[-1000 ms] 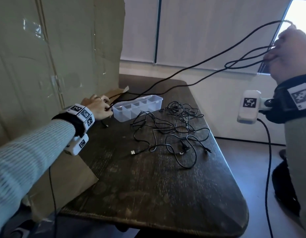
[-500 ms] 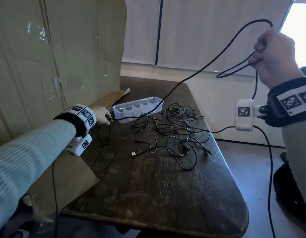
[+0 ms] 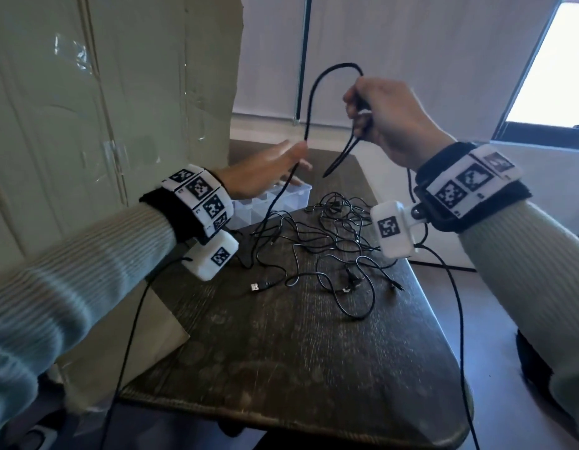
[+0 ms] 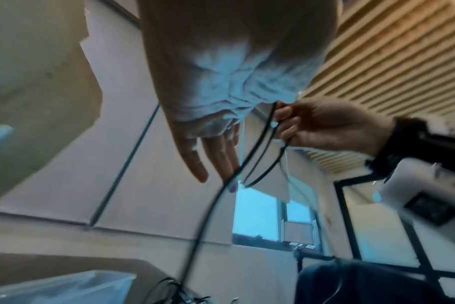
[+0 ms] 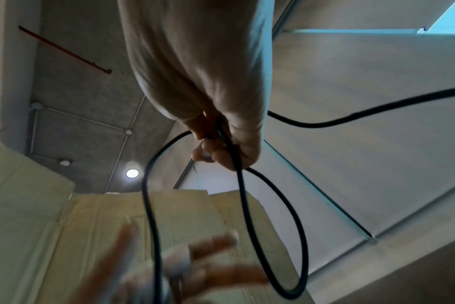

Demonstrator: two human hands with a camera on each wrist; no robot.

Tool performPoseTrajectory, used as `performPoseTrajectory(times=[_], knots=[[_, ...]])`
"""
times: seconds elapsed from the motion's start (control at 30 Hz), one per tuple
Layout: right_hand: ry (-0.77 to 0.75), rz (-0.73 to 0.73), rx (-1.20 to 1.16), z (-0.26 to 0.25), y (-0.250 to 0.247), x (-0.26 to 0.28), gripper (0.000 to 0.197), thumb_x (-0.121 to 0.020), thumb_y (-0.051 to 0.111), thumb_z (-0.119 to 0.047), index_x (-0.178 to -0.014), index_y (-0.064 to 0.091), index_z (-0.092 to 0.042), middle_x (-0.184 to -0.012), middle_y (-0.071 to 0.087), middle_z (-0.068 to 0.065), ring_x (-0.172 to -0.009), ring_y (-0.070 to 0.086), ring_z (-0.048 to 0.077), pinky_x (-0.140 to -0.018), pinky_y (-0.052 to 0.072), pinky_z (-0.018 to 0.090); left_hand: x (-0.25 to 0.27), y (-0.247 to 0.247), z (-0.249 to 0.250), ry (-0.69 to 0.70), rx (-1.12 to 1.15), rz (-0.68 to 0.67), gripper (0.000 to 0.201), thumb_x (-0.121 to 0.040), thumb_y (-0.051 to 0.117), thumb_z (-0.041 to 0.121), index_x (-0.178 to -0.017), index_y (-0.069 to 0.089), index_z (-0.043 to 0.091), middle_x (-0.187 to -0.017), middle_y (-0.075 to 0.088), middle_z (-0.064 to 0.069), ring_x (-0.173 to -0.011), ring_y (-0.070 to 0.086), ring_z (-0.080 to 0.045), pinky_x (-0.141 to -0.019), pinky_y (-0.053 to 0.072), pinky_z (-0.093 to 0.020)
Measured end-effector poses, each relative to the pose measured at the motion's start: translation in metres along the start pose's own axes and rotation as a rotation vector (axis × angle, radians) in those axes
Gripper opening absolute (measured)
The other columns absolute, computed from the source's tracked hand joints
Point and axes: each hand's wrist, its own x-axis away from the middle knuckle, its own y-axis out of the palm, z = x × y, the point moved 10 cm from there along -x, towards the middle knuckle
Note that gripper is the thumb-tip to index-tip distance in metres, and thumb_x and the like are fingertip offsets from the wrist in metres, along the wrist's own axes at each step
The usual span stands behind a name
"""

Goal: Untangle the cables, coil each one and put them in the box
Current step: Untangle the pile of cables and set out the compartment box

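Note:
My right hand [image 3: 379,115] is raised over the table and grips a thick black cable [image 3: 311,95], with a short loop [image 3: 341,157] hanging below the fist. The right wrist view shows that loop [image 5: 286,226] under the curled fingers [image 5: 221,152]. The cable arches up and left, then runs down past my left hand [image 3: 268,172] to the table. My left hand's fingers [image 4: 218,158] are straight, and the cable [image 4: 203,222] passes along them without being pinched. A clear plastic compartment box [image 3: 302,191] sits below the left hand. A tangle of thin black cables [image 3: 330,235] lies beside it.
The dark wooden table [image 3: 281,352] has a bare near half and a rounded front edge. A tall cardboard sheet [image 3: 119,92] stands along the left side. A loose USB plug [image 3: 255,287] lies at the tangle's near edge. Wrist camera leads hang off both arms.
My right hand has come down and left from high on the right, still holding the cable. My left hand has lifted from the table, opened, and moved up toward the right hand.

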Motion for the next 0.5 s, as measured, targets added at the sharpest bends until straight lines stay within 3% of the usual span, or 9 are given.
performPoseTrajectory(times=[0.1, 0.17, 0.23, 0.3, 0.4, 0.5], knots=[[0.018, -0.068, 0.039, 0.006, 0.019, 0.002, 0.024, -0.102, 0.042, -0.019, -0.088, 0.06, -0.009, -0.075, 0.061, 0.003, -0.049, 0.045, 0.01, -0.053, 0.04, 0.023, 0.003, 0.002, 0.04, 0.16, 0.146, 0.001, 0.035, -0.102, 0.037, 0.032, -0.115, 0.055, 0.004, -0.082, 0.065, -0.007, -0.073, 0.067, -0.022, -0.076, 0.056, -0.038], [0.046, -0.072, 0.09, 0.01, 0.016, 0.001, 0.018, -0.102, 0.045, -0.019, -0.098, 0.06, -0.009, -0.089, 0.066, 0.005, -0.05, 0.053, 0.007, -0.056, 0.042, 0.022, 0.003, -0.011, 0.039, 0.17, 0.172, 0.043, 0.032, -0.103, 0.037, 0.024, -0.095, 0.061, 0.005, -0.064, 0.055, 0.001, -0.058, 0.058, -0.013, -0.068, 0.056, -0.038], [0.091, -0.051, 0.133, 0.016, 0.001, 0.0, 0.022, -0.102, 0.044, -0.018, -0.115, 0.055, -0.004, -0.106, 0.066, 0.009, -0.052, 0.06, 0.007, -0.059, 0.045, 0.023, 0.004, -0.031, 0.018, 0.072, 0.215, 0.105, 0.034, -0.104, 0.034, 0.025, -0.091, 0.061, 0.007, -0.061, 0.053, 0.009, -0.058, 0.056, -0.009, -0.065, 0.055, -0.031], [0.154, -0.04, 0.162, 0.024, -0.018, 0.0, 0.029, -0.103, 0.042, -0.018, -0.127, 0.05, -0.003, -0.11, 0.066, 0.012, -0.055, 0.061, 0.01, -0.058, 0.047, 0.021, 0.008, -0.055, -0.014, -0.096, 0.258, 0.193, 0.034, -0.104, 0.033, 0.029, -0.095, 0.06, 0.011, -0.065, 0.055, 0.006, -0.059, 0.06, -0.013, -0.06, 0.054, -0.026], [0.241, -0.072, 0.194, 0.038, -0.033, 0.003, 0.027, -0.102, 0.043, -0.014, -0.127, 0.051, -0.006, -0.101, 0.068, 0.012, -0.06, 0.059, 0.013, -0.052, 0.05, 0.018, 0.017, -0.087, -0.063, -0.315, 0.222, 0.336, 0.025, -0.101, 0.034, 0.02, -0.094, 0.058, 0.017, -0.068, 0.052, 0.004, -0.051, 0.055, -0.015, -0.046, 0.043, -0.024], [0.245, -0.05, 0.215, 0.048, -0.039, 0.001, 0.027, -0.1, 0.042, -0.005, -0.126, 0.05, -0.005, -0.096, 0.069, 0.013, -0.059, 0.06, 0.014, -0.052, 0.052, 0.018, 0.026, -0.101, -0.103, -0.49, 0.067, 0.379, 0.026, -0.096, 0.032, 0.011, -0.093, 0.056, 0.017, -0.071, 0.05, 0.003, -0.049, 0.046, -0.015, -0.043, 0.029, -0.019]])
